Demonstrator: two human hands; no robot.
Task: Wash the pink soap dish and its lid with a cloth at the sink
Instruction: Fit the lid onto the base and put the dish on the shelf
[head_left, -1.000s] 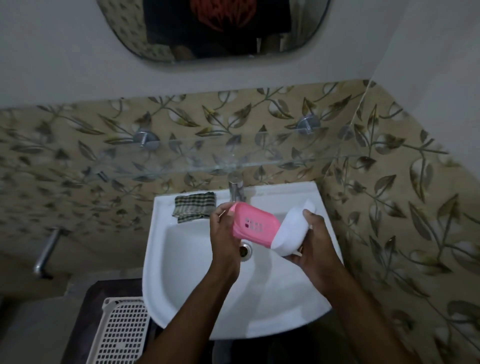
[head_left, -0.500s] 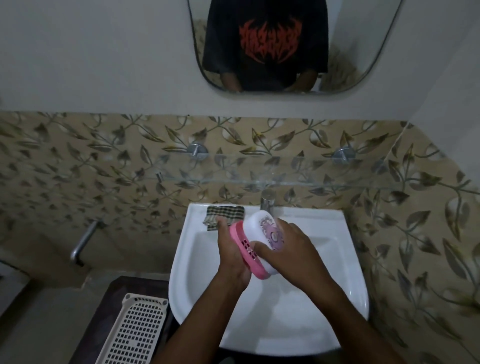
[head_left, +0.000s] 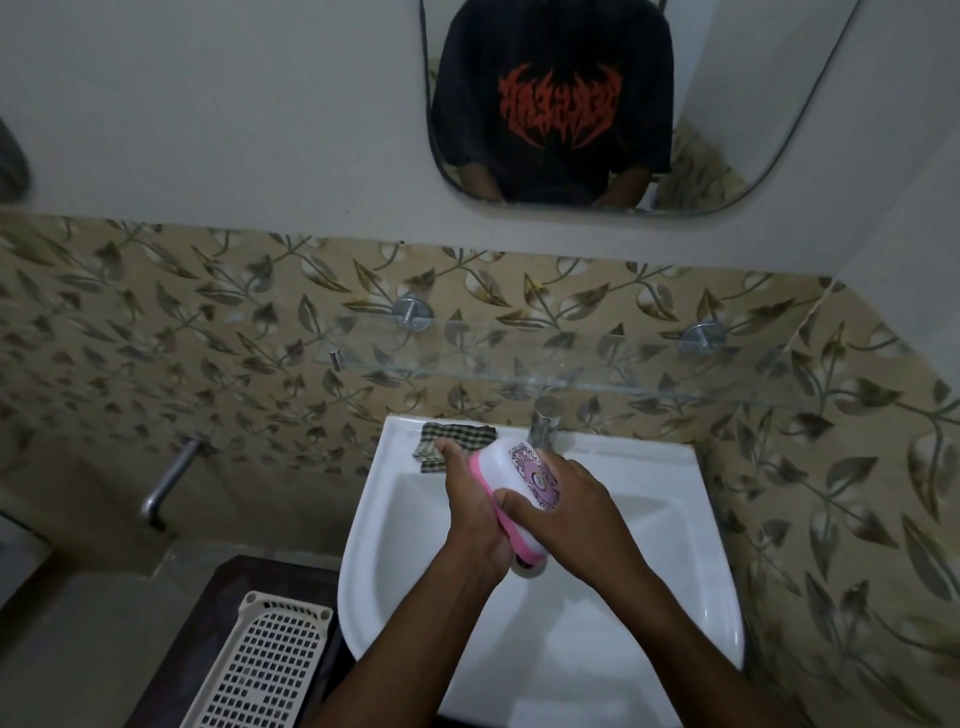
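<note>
Soap dish: the pink soap dish (head_left: 500, 514) is being held on edge over the basin, closed, its base showing only as a narrow pink band between the two hands.
Lid: the white lid (head_left: 522, 465) with a purple pattern is sitting against the base, facing up and to the right.
Left hand: the left hand (head_left: 470, 501) is gripping the soap dish from the left, its fingers curling round behind the base and its thumb pointing up toward the cloth.
Right hand: the right hand (head_left: 569, 512) is clamping the lid, with the thumb lying along the seam and the fingers wrapping over the patterned face.
Cloth: the checked cloth (head_left: 460, 435) is lying folded on the sink's back ledge, left of the tap (head_left: 543, 423). Whether the left thumb is touching it is hard to tell.
Sink: the white sink (head_left: 670, 519) is lying open under the hands, offering bare basin to the right and toward the person.
Edges: a glass shelf (head_left: 597, 371) is running above the tap, and the tiled wall is closing in along the sink's right rim.
Left side: a perforated basket (head_left: 265, 670) is resting on a dark bench (head_left: 223, 582) just beside the sink's left rim, and a metal pipe (head_left: 169, 478) is jutting from the wall.
Hidden: the left fingertips are sitting out of sight behind the dish, the bottom edge is cutting off the basket, and the top edge is cutting off the mirror (head_left: 727, 130).
</note>
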